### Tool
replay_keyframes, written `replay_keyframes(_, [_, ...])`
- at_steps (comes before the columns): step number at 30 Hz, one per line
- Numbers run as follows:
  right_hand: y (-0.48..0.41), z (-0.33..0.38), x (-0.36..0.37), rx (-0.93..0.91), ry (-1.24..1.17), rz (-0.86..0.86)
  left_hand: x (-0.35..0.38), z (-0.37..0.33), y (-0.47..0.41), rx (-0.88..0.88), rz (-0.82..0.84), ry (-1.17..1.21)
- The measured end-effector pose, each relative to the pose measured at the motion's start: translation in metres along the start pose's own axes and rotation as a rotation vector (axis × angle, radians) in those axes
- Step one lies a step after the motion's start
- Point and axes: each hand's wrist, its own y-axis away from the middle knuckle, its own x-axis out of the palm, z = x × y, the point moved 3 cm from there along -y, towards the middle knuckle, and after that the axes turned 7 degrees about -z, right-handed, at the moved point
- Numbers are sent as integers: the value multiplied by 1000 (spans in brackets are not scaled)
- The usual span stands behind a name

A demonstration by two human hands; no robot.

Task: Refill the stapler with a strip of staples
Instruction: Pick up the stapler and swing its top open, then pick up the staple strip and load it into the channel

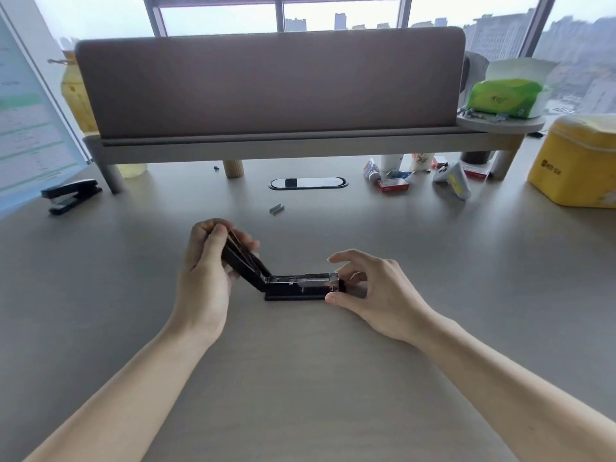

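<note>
A black stapler (296,288) lies on the grey desk in the middle, with its top cover swung up and back to the left. My left hand (206,268) grips that raised cover (245,261). My right hand (376,291) pinches the front end of the stapler's base and metal channel, thumb low and fingers above. A short strip of staples (276,208) lies loose on the desk farther back, apart from both hands.
A second black stapler (71,196) sits at the far left. A desk shelf with a grey divider (270,81) spans the back. Small boxes, cups and a white controller (453,178) crowd the back right, beside a yellow container (576,161).
</note>
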Motion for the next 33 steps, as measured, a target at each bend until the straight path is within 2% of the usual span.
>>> replay_keyframes(4, [0,-2,1,-12,10,0,-27,4,-8,-163,-127,67])
replay_keyframes(6, [0,-2,1,-16,19,-4,-41,6,-14,-121,-128,-128])
replay_keyframes(8, [1,-2,1,-14,29,-6,-53,0,-21,147,-53,-636])
replay_keyframes(10, [0,-2,1,-13,33,-9,-48,-16,-21,580,126,-1140])
replay_keyframes(12, [-1,-3,0,-9,37,-8,-32,-27,-14,911,395,-1402])
replay_keyframes(13, [-1,-2,0,-6,38,-7,-23,-26,-10,956,534,-1480])
replay_keyframes(15, [-1,-2,0,1,37,-6,-10,-21,-2,831,678,-1546])
replay_keyframes(21, [-2,-5,1,9,13,-4,-23,-1,-7,581,621,-1334])
replay_keyframes(25, [-2,-5,1,12,11,3,-25,2,-6,548,603,-1309])
replay_keyframes(28, [-1,-5,1,4,26,10,-22,-2,-8,504,649,-1323])
replay_keyframes(33, [-3,-1,-10,-77,109,84,-5,-12,-23,409,686,-1329])
